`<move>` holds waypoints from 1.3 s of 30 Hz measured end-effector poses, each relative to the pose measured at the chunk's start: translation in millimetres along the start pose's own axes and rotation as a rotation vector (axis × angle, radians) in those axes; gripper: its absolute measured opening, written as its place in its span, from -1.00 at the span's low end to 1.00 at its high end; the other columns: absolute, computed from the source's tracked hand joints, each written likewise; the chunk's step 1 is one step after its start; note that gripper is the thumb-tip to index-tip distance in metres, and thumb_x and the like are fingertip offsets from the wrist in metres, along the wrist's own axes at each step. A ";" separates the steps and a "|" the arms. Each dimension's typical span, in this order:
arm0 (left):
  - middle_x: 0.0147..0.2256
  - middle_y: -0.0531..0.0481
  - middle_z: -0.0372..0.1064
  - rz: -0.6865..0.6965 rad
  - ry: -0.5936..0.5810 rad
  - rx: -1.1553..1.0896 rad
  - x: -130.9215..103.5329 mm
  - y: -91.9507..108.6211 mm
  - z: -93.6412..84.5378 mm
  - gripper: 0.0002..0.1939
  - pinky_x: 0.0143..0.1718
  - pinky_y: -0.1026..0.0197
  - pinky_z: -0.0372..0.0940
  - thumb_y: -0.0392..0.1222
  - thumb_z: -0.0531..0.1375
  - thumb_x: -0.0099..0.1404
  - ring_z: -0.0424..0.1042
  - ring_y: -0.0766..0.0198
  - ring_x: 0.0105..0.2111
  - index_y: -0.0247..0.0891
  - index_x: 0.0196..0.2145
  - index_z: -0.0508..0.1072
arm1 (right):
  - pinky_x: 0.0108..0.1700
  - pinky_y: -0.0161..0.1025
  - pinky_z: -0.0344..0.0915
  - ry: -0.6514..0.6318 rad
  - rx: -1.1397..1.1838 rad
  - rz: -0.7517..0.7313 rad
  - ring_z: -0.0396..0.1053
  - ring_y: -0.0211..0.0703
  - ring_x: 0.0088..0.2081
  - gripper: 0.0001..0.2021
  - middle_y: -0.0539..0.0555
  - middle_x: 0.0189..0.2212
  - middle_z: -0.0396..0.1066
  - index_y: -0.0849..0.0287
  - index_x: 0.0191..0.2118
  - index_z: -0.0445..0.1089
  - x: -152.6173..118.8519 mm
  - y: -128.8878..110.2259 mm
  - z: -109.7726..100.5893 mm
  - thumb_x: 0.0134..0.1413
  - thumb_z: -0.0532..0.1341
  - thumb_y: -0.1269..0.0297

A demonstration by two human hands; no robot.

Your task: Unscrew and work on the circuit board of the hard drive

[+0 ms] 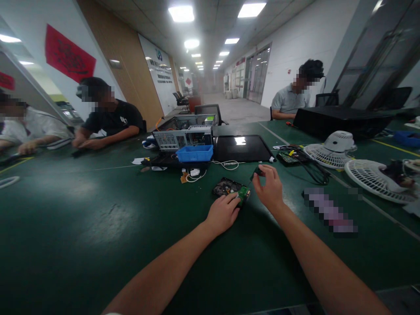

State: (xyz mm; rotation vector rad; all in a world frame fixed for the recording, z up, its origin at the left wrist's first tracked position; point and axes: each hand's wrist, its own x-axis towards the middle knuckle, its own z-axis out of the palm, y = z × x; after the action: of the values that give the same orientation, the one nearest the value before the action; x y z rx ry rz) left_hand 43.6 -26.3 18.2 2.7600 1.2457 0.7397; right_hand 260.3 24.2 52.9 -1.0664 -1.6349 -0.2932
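Observation:
A hard drive (223,187) with a dark underside lies on the green table, a green circuit board (243,192) at its right end. My left hand (223,214) grips the near side of the drive, fingertips resting on the board and hiding part of it. Above and to the right, my right hand (269,186) pinches the dark handle of a small screwdriver (256,172). Its thin shaft slants down toward the board; whether the tip touches a screw is too small to tell.
Beyond the drive stand a blue tray (194,153), an opened computer case (183,133) and a black flat panel (242,148). A white cable (226,163) lies nearby. At right are fan parts (328,151) and a black case (341,122). Several people sit around the table.

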 end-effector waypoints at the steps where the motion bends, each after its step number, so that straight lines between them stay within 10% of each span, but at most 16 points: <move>1: 0.20 -0.08 0.31 0.002 0.001 0.001 -0.1 -0.1 0.0 -0.63 0.11 -0.03 0.35 -0.20 0.17 0.39 0.39 0.05 0.08 -0.14 0.14 0.38 | -0.09 0.03 0.48 0.003 0.004 0.000 0.42 0.04 -0.05 -0.67 0.26 -0.01 0.35 0.14 0.10 0.28 0.0 -0.1 0.4 0.23 0.21 0.33; 39: 0.21 -0.08 0.31 0.006 0.006 0.003 0.1 -0.6 0.6 -0.64 0.13 -0.03 0.34 -0.20 0.16 0.40 0.39 0.04 0.09 -0.15 0.14 0.38 | -0.10 0.06 0.50 -0.006 -0.006 -0.018 0.45 0.04 -0.12 -0.64 0.25 -0.06 0.38 0.13 0.10 0.27 -2.5 -0.4 3.5 0.22 0.25 0.23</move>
State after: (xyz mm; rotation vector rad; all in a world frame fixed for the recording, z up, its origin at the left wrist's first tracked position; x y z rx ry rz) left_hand 43.5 -25.7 17.6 2.7678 1.2410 0.7472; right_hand 257.7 25.1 49.5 -1.0588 -1.6501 -0.3072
